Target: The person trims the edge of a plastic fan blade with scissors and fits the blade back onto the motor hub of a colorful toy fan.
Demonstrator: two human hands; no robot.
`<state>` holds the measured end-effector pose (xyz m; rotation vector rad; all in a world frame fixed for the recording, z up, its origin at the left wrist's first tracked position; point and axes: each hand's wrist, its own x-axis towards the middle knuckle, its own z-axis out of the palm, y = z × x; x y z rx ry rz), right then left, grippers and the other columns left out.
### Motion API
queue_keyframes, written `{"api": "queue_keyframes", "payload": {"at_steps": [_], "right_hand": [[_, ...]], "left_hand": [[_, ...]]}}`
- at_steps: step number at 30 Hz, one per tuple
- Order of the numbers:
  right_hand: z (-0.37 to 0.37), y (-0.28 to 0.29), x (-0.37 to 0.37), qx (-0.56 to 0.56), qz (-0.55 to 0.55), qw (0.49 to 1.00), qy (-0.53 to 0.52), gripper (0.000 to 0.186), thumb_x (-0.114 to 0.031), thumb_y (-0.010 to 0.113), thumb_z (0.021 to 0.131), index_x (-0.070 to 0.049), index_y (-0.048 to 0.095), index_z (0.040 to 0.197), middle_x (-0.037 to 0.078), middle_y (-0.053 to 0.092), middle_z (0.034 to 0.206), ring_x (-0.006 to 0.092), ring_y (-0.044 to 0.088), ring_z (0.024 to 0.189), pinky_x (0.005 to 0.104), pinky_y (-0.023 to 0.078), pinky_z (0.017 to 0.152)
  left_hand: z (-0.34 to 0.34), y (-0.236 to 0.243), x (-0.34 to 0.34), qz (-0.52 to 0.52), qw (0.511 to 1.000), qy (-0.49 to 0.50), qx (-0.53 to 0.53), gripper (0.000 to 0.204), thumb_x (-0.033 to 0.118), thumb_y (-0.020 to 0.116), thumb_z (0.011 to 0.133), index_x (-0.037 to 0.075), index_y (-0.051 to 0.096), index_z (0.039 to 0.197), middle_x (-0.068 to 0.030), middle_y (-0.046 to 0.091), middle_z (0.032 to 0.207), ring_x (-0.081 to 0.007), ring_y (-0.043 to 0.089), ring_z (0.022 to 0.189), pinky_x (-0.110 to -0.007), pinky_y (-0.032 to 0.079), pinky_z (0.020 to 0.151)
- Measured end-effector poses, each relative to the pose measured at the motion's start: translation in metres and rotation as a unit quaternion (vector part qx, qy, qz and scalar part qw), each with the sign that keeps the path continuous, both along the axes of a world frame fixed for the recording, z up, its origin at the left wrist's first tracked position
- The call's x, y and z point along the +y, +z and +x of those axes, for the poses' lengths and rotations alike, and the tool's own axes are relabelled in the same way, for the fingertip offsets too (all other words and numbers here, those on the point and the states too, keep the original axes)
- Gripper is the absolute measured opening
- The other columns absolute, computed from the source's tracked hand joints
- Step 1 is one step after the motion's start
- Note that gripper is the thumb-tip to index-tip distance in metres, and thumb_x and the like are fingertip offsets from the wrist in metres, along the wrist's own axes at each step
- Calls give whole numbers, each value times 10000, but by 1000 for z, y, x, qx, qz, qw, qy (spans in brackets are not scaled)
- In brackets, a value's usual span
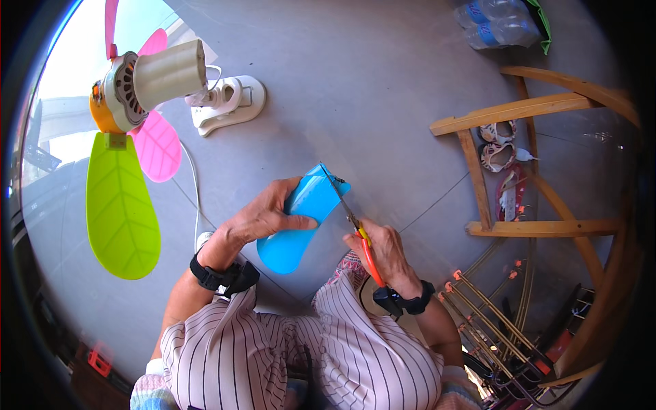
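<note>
A blue plastic fan blade [292, 240] is gripped in my left hand [268, 213], thumb across its face. It lies tilted, the rounded end toward me. In my right hand [384, 251] is a pair of scissors [366, 253] with orange and yellow handles, fingers wrapped round them. Their dark metal blades reach across the narrow far end of the blue piece; a small dark bit shows beside that end. I cannot tell whether they are cutting. To the left stands a fan [126, 92] with a green leaf-shaped blade [123, 205] and pink ones [157, 145].
The fan's white base [229, 102] and cable rest on the grey tiled floor [328, 82]. At the right are a wooden frame [519, 113], sandals [497, 143] and a metal rack [499, 314]. Plastic bottles [495, 24] lie at the far right.
</note>
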<state>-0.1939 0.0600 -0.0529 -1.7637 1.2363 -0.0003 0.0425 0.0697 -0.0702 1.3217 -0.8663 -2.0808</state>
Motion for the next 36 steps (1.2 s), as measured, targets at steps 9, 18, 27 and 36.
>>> {"api": "queue_keyframes", "payload": {"at_steps": [9, 18, 27, 36], "right_hand": [[-4, -5, 0, -31, -42, 997, 57, 436, -386, 674, 785, -24, 461, 670, 147, 520, 489, 331, 559, 451, 356, 429, 419], [-2, 2, 2, -3, -30, 998, 62, 400, -379, 660, 795, -22, 481, 767, 145, 557, 565, 340, 592, 545, 385, 451, 472], [-25, -5, 8, -185, 420, 883, -104, 572, -603, 458, 849, -66, 437, 654, 10, 398, 500, 117, 392, 411, 228, 348, 421], [-23, -4, 9, -298, 624, 711, -127, 597, -631, 356, 871, -63, 441, 709, -24, 392, 523, 73, 380, 426, 215, 319, 426]], "left_hand": [[-2, -15, 14, 60, 992, 86, 70, 336, 230, 720, 761, -5, 624, 981, -20, 621, 770, -94, 568, 646, -249, 487, 599], [-3, 1, 5, 29, 997, 56, 38, 267, 186, 702, 777, -3, 636, 954, -6, 624, 756, -73, 562, 628, -237, 480, 567], [-4, -2, 9, 35, 997, 30, 61, 284, 179, 707, 771, -6, 636, 974, -8, 632, 761, -70, 565, 626, -231, 487, 572], [-3, 0, 9, 42, 996, 23, 74, 267, 155, 704, 771, -5, 640, 974, -7, 630, 757, -65, 563, 624, -228, 487, 569]]}}
